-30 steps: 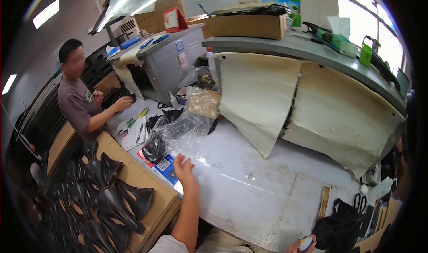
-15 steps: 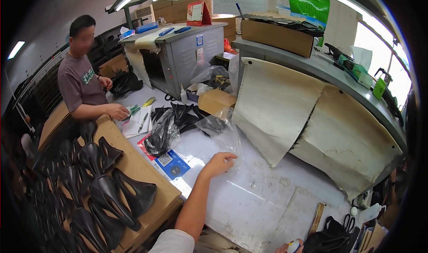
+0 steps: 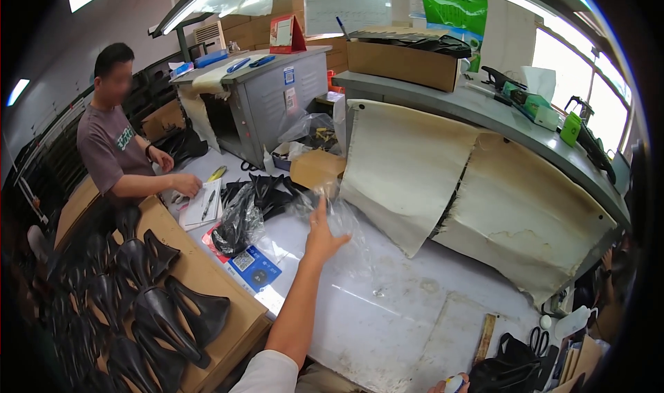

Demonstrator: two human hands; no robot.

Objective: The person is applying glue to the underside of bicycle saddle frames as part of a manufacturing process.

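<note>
My left hand (image 3: 322, 235) reaches across the white table with its fingers stretched out and the thumb apart. It is at a crumpled clear plastic bag (image 3: 356, 244), which lies around and beyond the fingers; whether they touch it I cannot tell. Beyond it are black parts (image 3: 270, 194), partly in clear plastic (image 3: 238, 220). My right hand (image 3: 437, 387) shows only in part at the lower edge, its fingers closed round a small white and yellow object (image 3: 454, 383). Beside that hand lie a black molded piece (image 3: 508, 365) and black-handled scissors (image 3: 538, 339).
Black saddle-shaped parts (image 3: 162, 310) cover a cardboard box (image 3: 242, 318) at left. A co-worker (image 3: 114, 137) stands at the far left, a hand near a notepad (image 3: 203, 206). A small cardboard box (image 3: 317, 168) sits at the back; a white bottle (image 3: 575, 321) stands right.
My left hand has moved farther forward and its curled fingers have straightened over the plastic bag. The scene has shifted a little left in view. The green tool by the co-worker's hand no longer shows.
</note>
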